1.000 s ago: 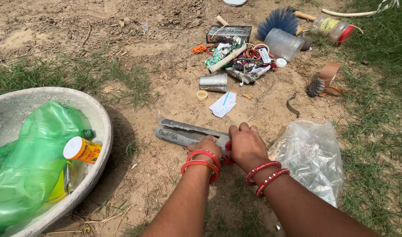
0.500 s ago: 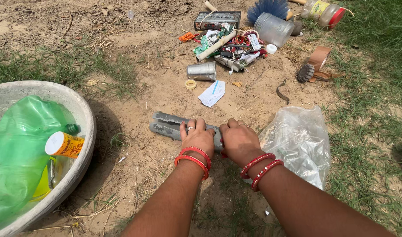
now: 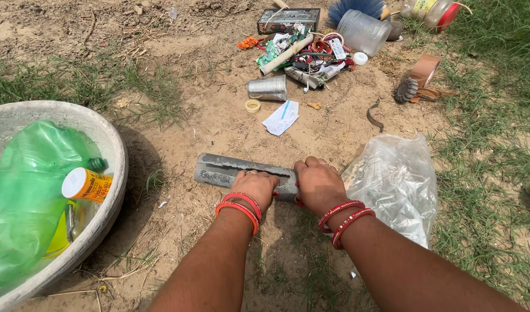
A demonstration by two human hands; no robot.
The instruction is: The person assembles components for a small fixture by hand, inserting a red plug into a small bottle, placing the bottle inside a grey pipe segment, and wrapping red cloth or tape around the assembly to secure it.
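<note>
Bare sandy ground with patches of thin grass fills the view, in hard sunlight. At the left edge sits a wide grey concrete-coloured basin holding a crumpled green plastic bottle and a small orange pill jar with a white cap. To the right lies a crinkled clear plastic bag. Near the top is a heap of mixed litter beside a dented metal can and a scrap of white paper.

A long grey metal channel strip lies flat in the dirt at centre. The left hand and right hand both press down and close over its right end, side by side. It looks stiff, fairly light and rough-edged, so the flat top, away from the cut ends, seems the safest hold.
</note>
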